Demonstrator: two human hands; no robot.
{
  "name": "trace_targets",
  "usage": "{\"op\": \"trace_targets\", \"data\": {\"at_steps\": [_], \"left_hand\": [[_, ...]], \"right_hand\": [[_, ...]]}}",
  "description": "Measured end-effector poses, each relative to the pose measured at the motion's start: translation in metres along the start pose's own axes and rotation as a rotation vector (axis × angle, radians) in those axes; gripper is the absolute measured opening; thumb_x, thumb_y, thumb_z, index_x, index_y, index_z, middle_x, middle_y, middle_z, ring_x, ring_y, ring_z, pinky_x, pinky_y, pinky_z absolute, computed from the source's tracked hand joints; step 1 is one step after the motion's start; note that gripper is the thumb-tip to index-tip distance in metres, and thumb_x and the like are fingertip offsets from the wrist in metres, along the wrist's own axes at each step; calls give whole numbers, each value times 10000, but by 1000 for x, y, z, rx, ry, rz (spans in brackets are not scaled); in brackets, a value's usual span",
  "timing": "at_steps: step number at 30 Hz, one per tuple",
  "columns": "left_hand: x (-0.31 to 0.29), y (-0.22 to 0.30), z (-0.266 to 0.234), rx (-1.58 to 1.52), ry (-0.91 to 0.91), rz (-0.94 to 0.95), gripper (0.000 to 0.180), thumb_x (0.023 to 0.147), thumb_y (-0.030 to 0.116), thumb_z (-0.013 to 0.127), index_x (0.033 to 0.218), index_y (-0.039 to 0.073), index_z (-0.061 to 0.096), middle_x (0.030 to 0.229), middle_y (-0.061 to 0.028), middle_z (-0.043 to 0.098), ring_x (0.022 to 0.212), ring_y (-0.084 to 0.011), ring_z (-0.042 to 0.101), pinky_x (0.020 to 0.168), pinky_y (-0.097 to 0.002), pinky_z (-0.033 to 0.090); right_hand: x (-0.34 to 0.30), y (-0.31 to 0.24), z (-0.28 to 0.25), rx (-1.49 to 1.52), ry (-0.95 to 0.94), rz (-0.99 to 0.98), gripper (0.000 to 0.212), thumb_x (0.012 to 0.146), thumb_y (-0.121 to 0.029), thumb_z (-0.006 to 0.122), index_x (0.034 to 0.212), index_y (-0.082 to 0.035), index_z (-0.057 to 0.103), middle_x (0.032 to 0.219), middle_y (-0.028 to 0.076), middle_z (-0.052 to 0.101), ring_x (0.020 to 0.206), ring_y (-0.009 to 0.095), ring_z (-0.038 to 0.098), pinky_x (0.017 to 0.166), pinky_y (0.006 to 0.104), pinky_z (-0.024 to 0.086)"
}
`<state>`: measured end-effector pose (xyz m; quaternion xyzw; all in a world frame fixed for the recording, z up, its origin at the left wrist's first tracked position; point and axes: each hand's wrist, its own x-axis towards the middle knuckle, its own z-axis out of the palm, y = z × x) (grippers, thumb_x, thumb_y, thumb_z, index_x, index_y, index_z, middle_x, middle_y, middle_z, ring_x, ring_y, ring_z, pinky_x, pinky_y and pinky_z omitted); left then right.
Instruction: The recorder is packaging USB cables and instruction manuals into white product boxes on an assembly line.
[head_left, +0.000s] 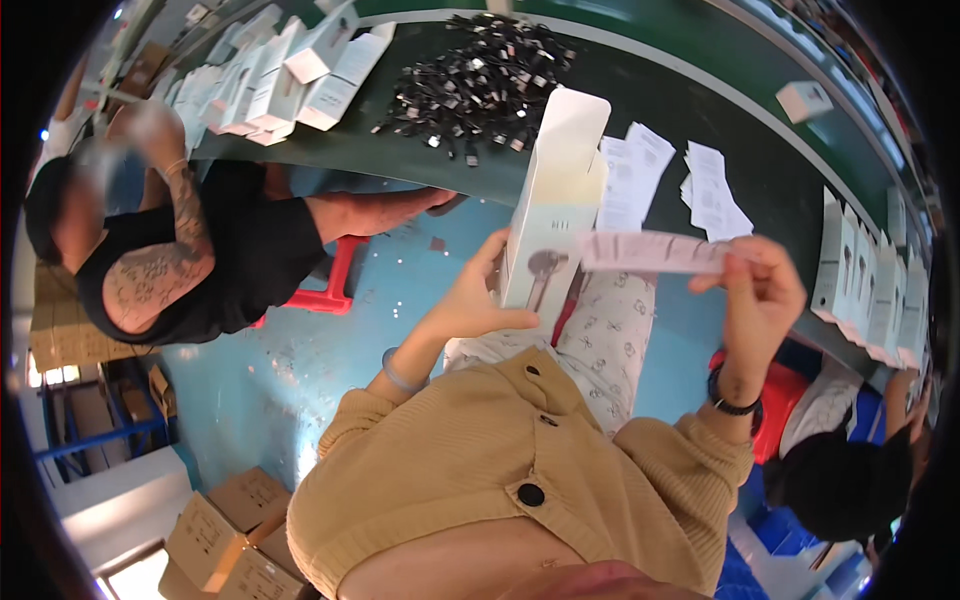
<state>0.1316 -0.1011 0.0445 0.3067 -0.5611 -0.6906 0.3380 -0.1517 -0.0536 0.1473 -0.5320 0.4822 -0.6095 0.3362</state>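
Observation:
My left hand [487,293] is wrapped round a tall white box [552,210] with a picture of a handheld device on its front; the box's top flap stands up. In my right hand [755,290] a folded paper leaflet [655,252] is pinched between thumb and fingers. The leaflet's free end reaches to the right side of the box, and I cannot tell if it touches. Beyond them, on the dark green table, lie two stacks of printed leaflets, one [632,175] just behind the box and another [712,190] further right.
A heap of black cables [480,85] covers the table's middle. White boxes [290,75] are piled at the far left, and more white boxes [868,275] stand in a row at the right. One person [190,240] sits at the left, another [850,480] at the right. Cartons [225,530] are stacked lower left.

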Motion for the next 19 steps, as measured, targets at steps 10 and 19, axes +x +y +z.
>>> {"op": "trace_targets", "data": {"at_steps": [10,19], "left_hand": [[6,-1,9,157,-49,-85,993,547,310,905,1329,31,359,1273,-92,481,1201,-199,444,1016,-326,325],[-1,-20,-6,172,-18,-69,1031,558,329,899,1362,50,317,1286,-120,471,1217,-229,443,1022,-364,334]], "right_hand": [[49,-46,-9,-348,-195,-98,171,833,59,575,965,-1,666,867,79,679,626,114,628,579,215,467],[70,-20,53,-455,-662,-84,407,765,-48,690,1167,-92,641,1086,86,665,675,165,636,574,246,480]]}}
